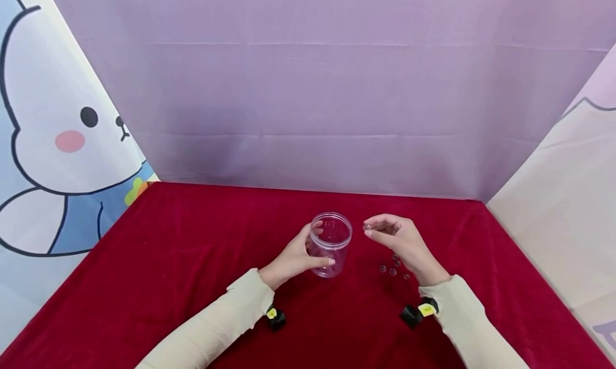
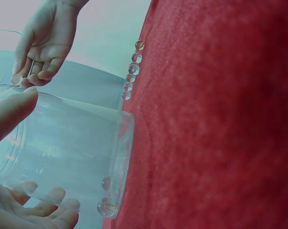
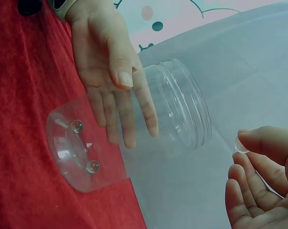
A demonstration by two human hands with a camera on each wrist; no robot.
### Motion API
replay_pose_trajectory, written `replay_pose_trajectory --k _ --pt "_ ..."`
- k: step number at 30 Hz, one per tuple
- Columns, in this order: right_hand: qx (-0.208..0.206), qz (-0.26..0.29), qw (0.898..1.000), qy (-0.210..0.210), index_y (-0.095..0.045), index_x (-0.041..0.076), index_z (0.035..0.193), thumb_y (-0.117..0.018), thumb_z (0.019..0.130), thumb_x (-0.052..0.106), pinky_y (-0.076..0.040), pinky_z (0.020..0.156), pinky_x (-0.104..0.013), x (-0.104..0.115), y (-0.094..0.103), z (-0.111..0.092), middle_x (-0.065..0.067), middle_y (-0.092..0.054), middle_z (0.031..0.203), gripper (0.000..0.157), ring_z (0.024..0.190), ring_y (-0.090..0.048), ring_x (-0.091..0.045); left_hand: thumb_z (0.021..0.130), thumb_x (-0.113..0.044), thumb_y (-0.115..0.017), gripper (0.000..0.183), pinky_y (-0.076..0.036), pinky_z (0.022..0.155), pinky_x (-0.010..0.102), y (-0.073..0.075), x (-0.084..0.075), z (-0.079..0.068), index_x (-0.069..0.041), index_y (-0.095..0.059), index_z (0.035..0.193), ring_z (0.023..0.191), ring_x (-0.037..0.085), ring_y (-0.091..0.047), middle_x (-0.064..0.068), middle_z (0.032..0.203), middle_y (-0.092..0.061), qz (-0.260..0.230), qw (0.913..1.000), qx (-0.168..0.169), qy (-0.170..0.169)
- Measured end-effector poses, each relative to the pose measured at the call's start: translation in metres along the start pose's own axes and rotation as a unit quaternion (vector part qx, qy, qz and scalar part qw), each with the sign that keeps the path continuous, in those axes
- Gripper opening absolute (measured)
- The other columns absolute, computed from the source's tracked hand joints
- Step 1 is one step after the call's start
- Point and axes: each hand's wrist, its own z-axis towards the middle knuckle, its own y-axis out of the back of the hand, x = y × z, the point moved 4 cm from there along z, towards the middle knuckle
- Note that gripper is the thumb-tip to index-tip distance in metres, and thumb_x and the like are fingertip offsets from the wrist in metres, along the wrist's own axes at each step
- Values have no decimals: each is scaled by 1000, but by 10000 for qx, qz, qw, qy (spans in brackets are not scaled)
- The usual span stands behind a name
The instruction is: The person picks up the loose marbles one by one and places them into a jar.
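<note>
Red cloth (image 1: 192, 240); on it a clear jar (image 1: 333, 245) is standing, mouth facing up, long axis running near vertical
The left hand (image 1: 299, 256) is gripping its side; the right hand (image 1: 404, 240), near the rim, is pinching a held marble (image 3: 241, 143) between thumb and fingertip; loose marbles (image 1: 393, 271) are lying on the cloth; two inner marbles (image 3: 77, 126) are resting on the jar's floor; steadying the jar and centring the release low over its mouth is probably serving best.
</note>
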Motion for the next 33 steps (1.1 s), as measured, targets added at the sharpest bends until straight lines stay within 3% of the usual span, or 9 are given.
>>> replay_pose_trajectory --k 8,16,33 --pt "68 107 9999 117 -64 -2 107 -71 85 16 -53 80 -33 5 -6 3 -10 -69 103 29 89 -64 -18 75 -18 -79 89 -38 101 50 0 0 1 -15 -26 146 127 27 -38 11 142 -39 -62 10000 -26 -49" --pt "139 146 9996 177 -63 -3 108 -70 85 13 -52 79 -29 7 -12 6 -6 -69 99 29 88 -62 -18 75 -20 -80 90 -39 101 49 0 1 1 -17 -26 146 127 26 -38 9 142 -39 23 10000 -48 43" --pt "213 290 9989 300 -65 -3 107 -69 85 11 -51 78 -29 10 -24 14 -10 -69 99 26 87 -62 -23 75 -20 -80 88 -39 100 50 0 -1 -1 -20 -26 146 127 26 -39 5 140 -40 -55 9999 -48 107"
